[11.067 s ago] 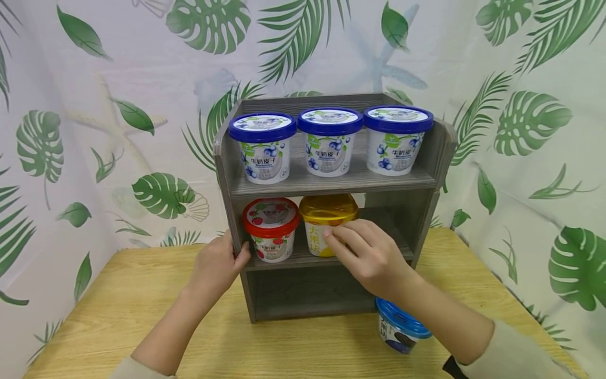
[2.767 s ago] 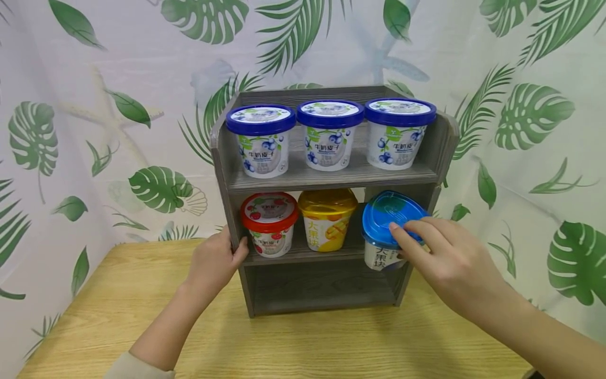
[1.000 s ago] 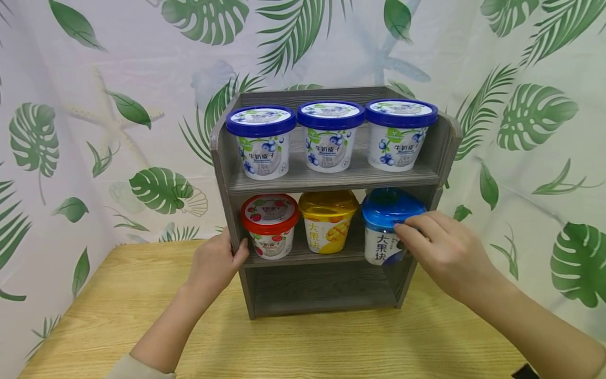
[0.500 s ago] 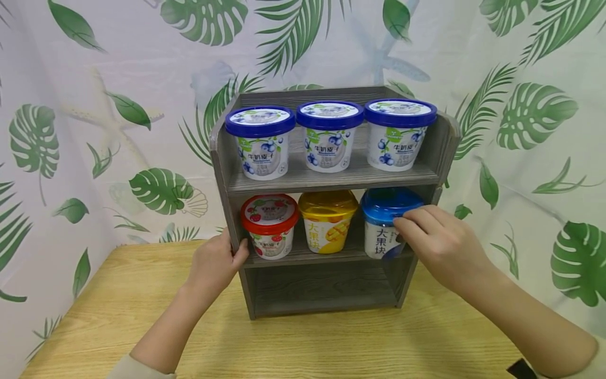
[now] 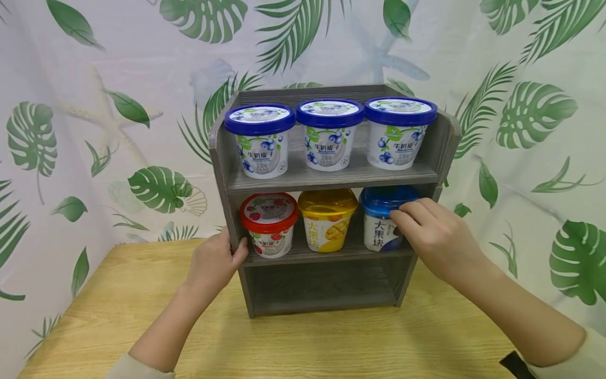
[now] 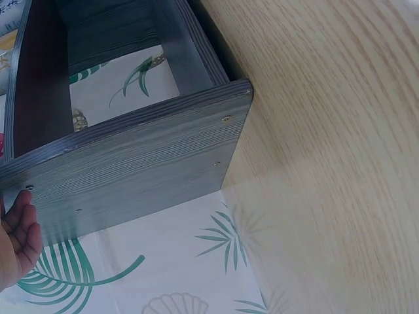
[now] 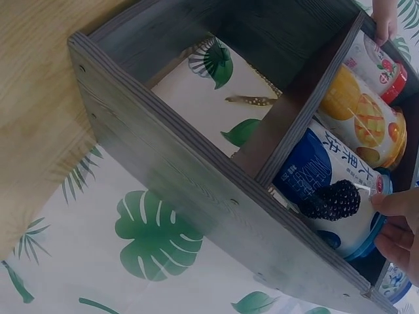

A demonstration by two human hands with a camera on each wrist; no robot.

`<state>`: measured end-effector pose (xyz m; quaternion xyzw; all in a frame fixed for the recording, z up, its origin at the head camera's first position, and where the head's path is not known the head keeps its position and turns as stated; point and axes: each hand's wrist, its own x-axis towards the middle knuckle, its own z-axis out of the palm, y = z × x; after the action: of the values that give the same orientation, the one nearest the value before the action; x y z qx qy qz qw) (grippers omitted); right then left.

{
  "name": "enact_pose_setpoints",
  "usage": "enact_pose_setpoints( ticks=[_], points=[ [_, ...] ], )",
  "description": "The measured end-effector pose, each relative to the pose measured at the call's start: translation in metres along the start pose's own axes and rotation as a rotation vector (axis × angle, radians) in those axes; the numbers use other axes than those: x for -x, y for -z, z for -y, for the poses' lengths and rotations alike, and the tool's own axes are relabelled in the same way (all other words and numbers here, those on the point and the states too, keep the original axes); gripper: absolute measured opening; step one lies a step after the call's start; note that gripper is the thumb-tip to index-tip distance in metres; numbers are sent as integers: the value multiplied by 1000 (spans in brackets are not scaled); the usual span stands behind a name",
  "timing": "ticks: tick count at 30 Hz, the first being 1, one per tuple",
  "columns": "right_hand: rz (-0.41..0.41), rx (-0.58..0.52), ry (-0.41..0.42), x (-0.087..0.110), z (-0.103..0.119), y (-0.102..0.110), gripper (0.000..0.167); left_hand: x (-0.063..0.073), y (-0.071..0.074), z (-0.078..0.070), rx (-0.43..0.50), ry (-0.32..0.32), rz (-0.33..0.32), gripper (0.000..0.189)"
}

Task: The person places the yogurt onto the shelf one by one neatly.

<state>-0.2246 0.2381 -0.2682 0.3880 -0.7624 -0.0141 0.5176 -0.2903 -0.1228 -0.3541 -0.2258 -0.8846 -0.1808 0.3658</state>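
In the head view my left hand (image 5: pixel 215 260) grips the left side panel of a grey wooden shelf (image 5: pixel 331 182), thumb at the front edge. Its fingers (image 6: pixel 26 229) curl against the outer side in the left wrist view. With thumb and fingertips my right hand (image 5: pixel 433 237) pinches the lid rim of a blue-lidded yogurt cup (image 5: pixel 376 234), upright at the right end of the middle level. A blackberry picture marks this cup in the right wrist view. Left of it stand a yellow-lidded cup (image 5: pixel 329 231) and a red-lidded cup (image 5: pixel 272 234).
Three dark-blue-lidded cups, the middle one (image 5: pixel 327 142) among them, line the top level. The shelf's lowest level (image 5: pixel 322 287) sits on a wooden table (image 5: pixel 284 347). Leaf-patterned cloth (image 5: pixel 142 52) hangs behind and at both sides.
The blue-lidded cup stood on the table at first; my right hand, earlier at the yellow-lidded cup, carried it to the middle level and moved it farther back, now upright. My left hand stays put.
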Motion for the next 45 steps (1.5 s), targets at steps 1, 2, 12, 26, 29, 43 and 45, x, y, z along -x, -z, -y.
enact_pose_setpoints(
  ticks=[1,2,12,26,29,43,45],
  points=[
    [1,1,-2,0,-1,-1,36,0,0,0,-2,1,1,19],
    [2,3,-3,1,-1,-2,36,0,0,0,-5,3,3,19],
    [-3,13,-13,3,-6,-5,35,-2,-1,-3,-1,18,24,19],
    [-45,15,16,-2,0,2,36,0,3,1,-29,-14,24,21],
    [-55,12,22,-3,3,5,37,-1,6,0,-21,21,81,21],
    [-139,9,43,-5,27,7,41,-8,23,-2,2,66,295,26],
    [-146,-3,43,-5,30,7,41,-7,26,-1,-31,48,312,26]
  ],
)
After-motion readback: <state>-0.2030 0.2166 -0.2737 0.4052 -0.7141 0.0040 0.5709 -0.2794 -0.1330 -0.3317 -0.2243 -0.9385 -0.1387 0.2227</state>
